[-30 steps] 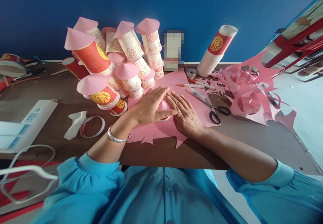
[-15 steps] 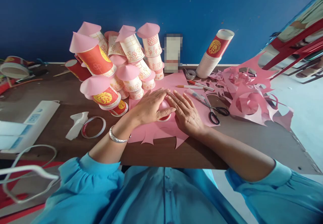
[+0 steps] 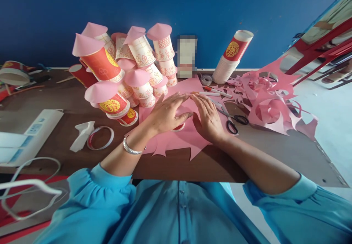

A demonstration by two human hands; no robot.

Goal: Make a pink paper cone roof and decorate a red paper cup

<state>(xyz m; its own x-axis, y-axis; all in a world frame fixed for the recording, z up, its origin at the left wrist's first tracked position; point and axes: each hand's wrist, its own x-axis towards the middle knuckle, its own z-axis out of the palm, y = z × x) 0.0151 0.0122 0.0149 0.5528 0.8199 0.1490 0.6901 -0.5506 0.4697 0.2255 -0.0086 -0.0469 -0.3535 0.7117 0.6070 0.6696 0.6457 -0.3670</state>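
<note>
Slanting inward, left grip (image 3: 169, 113) and right grip (image 3: 208, 119) arch around a pink-topped cup (image 3: 179, 127).

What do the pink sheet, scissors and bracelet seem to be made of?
Pink sheet: matte paper or thin card, with crisply cut edges.
Scissors: shiny grey blades, likely steel; smooth black handles, probably plastic.
Bracelet: apparently polished metal, silvery with bright glints.

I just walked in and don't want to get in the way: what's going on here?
A person's left hand and right hand are cupped around a mostly hidden red paper cup with a pink top, above a cut-up pink paper sheet. To the left stand red and white paper-cup towers with pink paper cones; black-handled metal scissors and pink paper offcuts lie to the right.
</note>
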